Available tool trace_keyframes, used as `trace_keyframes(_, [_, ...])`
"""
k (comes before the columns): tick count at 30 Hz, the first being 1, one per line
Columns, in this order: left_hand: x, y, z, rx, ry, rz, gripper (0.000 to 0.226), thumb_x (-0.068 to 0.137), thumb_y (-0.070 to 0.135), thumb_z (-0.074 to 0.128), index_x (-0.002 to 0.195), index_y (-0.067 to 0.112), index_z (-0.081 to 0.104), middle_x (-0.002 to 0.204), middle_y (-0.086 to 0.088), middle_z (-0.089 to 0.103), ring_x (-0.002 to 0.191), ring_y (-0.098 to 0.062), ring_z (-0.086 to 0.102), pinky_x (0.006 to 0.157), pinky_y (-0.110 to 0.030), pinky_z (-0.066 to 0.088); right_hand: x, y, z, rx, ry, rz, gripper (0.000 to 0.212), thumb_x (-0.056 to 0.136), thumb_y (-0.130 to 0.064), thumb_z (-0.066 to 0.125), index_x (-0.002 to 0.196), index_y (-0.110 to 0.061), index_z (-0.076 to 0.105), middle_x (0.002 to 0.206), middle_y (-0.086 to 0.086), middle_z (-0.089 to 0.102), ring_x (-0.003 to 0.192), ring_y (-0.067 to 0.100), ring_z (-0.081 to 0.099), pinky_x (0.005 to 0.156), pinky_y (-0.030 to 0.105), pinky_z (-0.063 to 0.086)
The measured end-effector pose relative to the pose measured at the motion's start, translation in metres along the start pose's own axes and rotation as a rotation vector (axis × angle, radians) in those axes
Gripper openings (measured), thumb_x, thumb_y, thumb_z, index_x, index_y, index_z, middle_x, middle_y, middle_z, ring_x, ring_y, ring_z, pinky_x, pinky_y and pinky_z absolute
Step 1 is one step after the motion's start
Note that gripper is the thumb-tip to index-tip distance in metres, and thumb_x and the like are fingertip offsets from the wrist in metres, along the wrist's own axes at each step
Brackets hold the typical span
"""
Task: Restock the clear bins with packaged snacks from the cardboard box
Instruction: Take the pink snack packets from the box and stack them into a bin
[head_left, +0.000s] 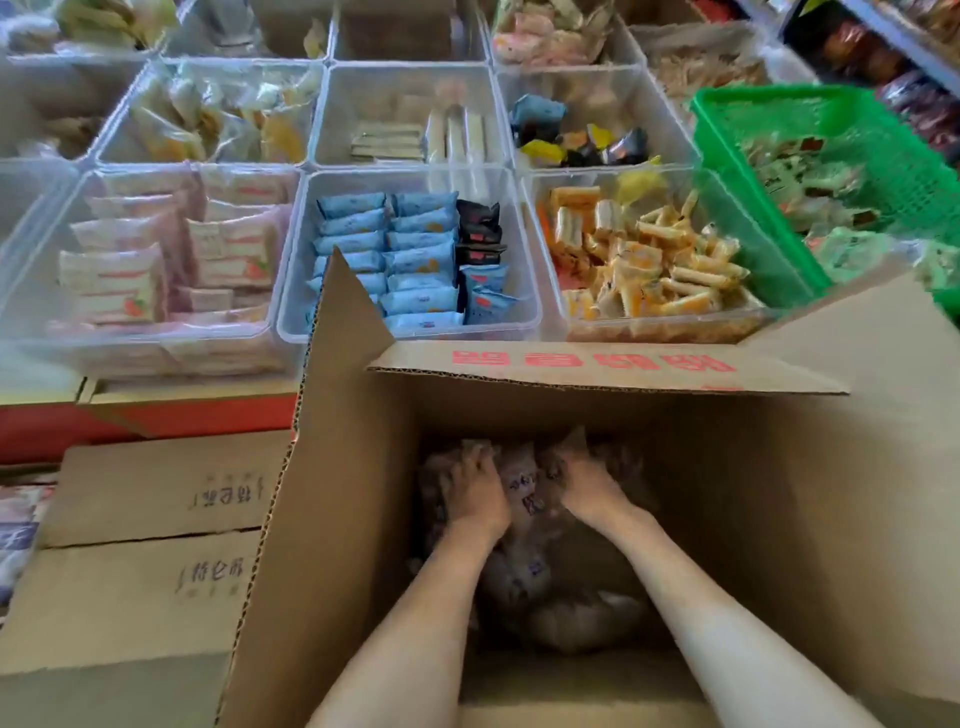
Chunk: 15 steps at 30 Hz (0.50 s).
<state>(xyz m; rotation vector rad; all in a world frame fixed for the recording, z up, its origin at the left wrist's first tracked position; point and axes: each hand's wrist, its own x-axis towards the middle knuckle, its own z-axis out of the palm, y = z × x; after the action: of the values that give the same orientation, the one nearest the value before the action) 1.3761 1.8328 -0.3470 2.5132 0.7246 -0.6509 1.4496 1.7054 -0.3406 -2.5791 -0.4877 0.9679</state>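
Observation:
Both my arms reach deep into an open cardboard box (597, 405) in front of me. At its bottom lies a pile of pale packaged snacks (522, 491). My left hand (475, 491) grips packets on the left of the pile, fingers curled into them. My right hand (584, 480) grips packets on the right of the pile. Behind the box stand clear bins: one with blue and black packets (415, 249), one with pink-white packets (171, 254), one with orange stick snacks (649, 260). The box's raised left flap (343, 322) hides part of the blue bin.
More clear bins fill the rows behind, one holding a few white bars (410, 130) and one with dark and yellow packets (582, 137). A green mesh basket (831, 171) sits at right. Two closed cardboard boxes (145, 545) are stacked at my left.

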Motion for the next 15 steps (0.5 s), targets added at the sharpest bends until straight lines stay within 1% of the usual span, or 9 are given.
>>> trace_keyframes(1, [0.010,-0.002,0.008,0.039,-0.007,0.002,0.068,0.098,0.037,0.041,0.152,0.011,0.008,0.158,-0.011,0.010,0.143,-0.032,0.013,0.117,-0.045,0.006,0.015,0.002,0.008,-0.033,-0.026,0.005,0.044,0.093,-0.022,0.049,0.137,-0.021,0.045,0.139,0.008,0.049,0.127,0.029,0.046,0.105,0.035,0.036])
trace_keyframes(2, [0.017,-0.005,0.017,0.082,-0.017,0.002,0.066,0.097,0.036,0.041,0.151,0.013,0.010,0.157,-0.011,0.012,0.143,-0.032,0.012,0.117,-0.047,0.003,0.027,0.003,0.016,-0.065,-0.034,-0.010,0.046,0.091,-0.023,0.049,0.137,-0.024,0.045,0.139,0.008,0.048,0.129,0.031,0.044,0.107,0.038,0.034])
trace_keyframes(4, [0.028,-0.011,0.029,0.122,-0.029,-0.007,0.060,0.098,0.035,0.040,0.150,0.016,0.018,0.155,-0.011,0.021,0.143,-0.028,0.015,0.118,-0.047,0.001,0.047,0.000,0.031,-0.104,-0.044,-0.063,0.045,0.087,-0.023,0.047,0.132,-0.028,0.048,0.133,0.009,0.053,0.125,0.032,0.048,0.104,0.040,0.040])
trace_keyframes(7, [0.037,-0.022,0.042,0.103,-0.036,-0.015,0.053,0.098,0.033,0.037,0.147,0.017,0.024,0.150,-0.010,0.030,0.140,-0.024,0.022,0.118,-0.044,0.009,0.070,-0.012,0.046,-0.060,-0.065,-0.155,0.045,0.087,-0.007,0.049,0.132,-0.014,0.050,0.131,0.013,0.055,0.121,0.030,0.051,0.097,0.034,0.041])
trace_keyframes(9, [0.038,-0.027,0.047,0.102,-0.009,-0.016,0.052,0.098,0.034,0.037,0.146,0.017,0.027,0.146,-0.010,0.035,0.137,-0.027,0.025,0.116,-0.044,0.013,0.083,-0.015,0.053,-0.084,-0.047,-0.149,0.043,0.088,-0.010,0.051,0.130,-0.012,0.050,0.132,0.014,0.054,0.124,0.030,0.049,0.098,0.035,0.039])
trace_keyframes(11, [0.036,-0.030,0.051,0.098,0.011,-0.012,0.049,0.098,0.033,0.037,0.144,0.017,0.030,0.143,-0.010,0.038,0.136,-0.027,0.026,0.117,-0.043,0.013,0.093,-0.013,0.059,-0.194,-0.013,-0.085,0.040,0.094,-0.016,0.046,0.134,-0.012,0.046,0.136,0.015,0.051,0.128,0.031,0.046,0.102,0.039,0.037])
trace_keyframes(12, [0.034,-0.031,0.052,0.092,0.017,-0.005,0.048,0.098,0.031,0.036,0.144,0.016,0.031,0.143,-0.009,0.039,0.136,-0.027,0.026,0.117,-0.043,0.011,0.099,-0.011,0.063,-0.232,0.002,-0.051,0.035,0.097,-0.019,0.042,0.131,-0.011,0.048,0.134,0.016,0.052,0.126,0.031,0.048,0.101,0.039,0.038])
trace_keyframes(13, [0.033,-0.031,0.054,0.082,0.029,0.004,0.048,0.098,0.029,0.036,0.144,0.015,0.031,0.143,-0.009,0.039,0.137,-0.026,0.026,0.117,-0.042,0.009,0.103,-0.009,0.067,-0.259,0.023,-0.041,0.030,0.099,-0.022,0.039,0.124,-0.011,0.052,0.129,0.016,0.056,0.121,0.030,0.052,0.095,0.037,0.040])
trace_keyframes(15, [0.032,-0.031,0.055,0.072,0.038,0.020,0.047,0.098,0.025,0.036,0.144,0.016,0.030,0.146,-0.009,0.037,0.139,-0.026,0.023,0.118,-0.042,0.005,0.108,-0.009,0.071,-0.332,0.079,-0.097,0.026,0.100,-0.024,0.039,0.115,-0.011,0.057,0.119,0.015,0.062,0.111,0.029,0.057,0.083,0.032,0.040])
